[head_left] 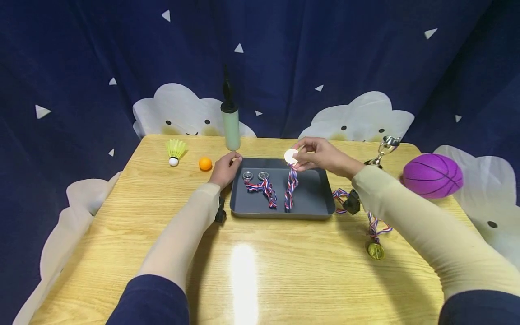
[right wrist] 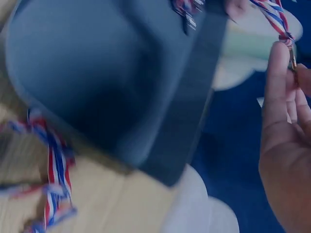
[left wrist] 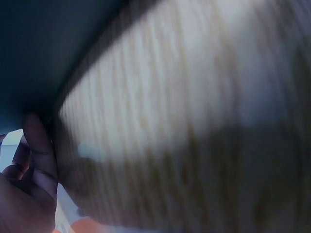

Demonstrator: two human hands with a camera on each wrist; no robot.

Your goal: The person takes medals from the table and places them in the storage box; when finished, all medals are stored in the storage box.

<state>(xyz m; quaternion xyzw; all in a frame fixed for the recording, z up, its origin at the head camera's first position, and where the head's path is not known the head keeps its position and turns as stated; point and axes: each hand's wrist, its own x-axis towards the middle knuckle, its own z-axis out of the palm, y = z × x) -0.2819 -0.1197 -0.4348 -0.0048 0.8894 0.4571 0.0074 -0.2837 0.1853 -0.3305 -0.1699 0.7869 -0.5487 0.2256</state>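
My right hand [head_left: 318, 155] pinches a medal [head_left: 290, 156] between thumb and fingers over the back of the dark grey tray [head_left: 313, 194]. The medal's face shines white in the head view. Its red, white and blue ribbon [head_left: 291, 185] hangs down over the tray. At the tray's back left corner, my left hand [head_left: 225, 170] grips the edge; its fingers [left wrist: 38, 141] lie against the tray's outer side in the left wrist view. Two silver medals [head_left: 248, 175] lie in the tray's left half, their striped ribbons [head_left: 268, 194] trailing toward the front.
Right of the tray lie a gold medal [head_left: 376, 251] and striped ribbons [head_left: 340, 195]. A trophy [head_left: 382, 149] and a purple ball [head_left: 433, 176] stand farther right. At the back left are a shuttlecock [head_left: 175, 151], an orange ball [head_left: 205, 163] and a green pump [head_left: 231, 128].
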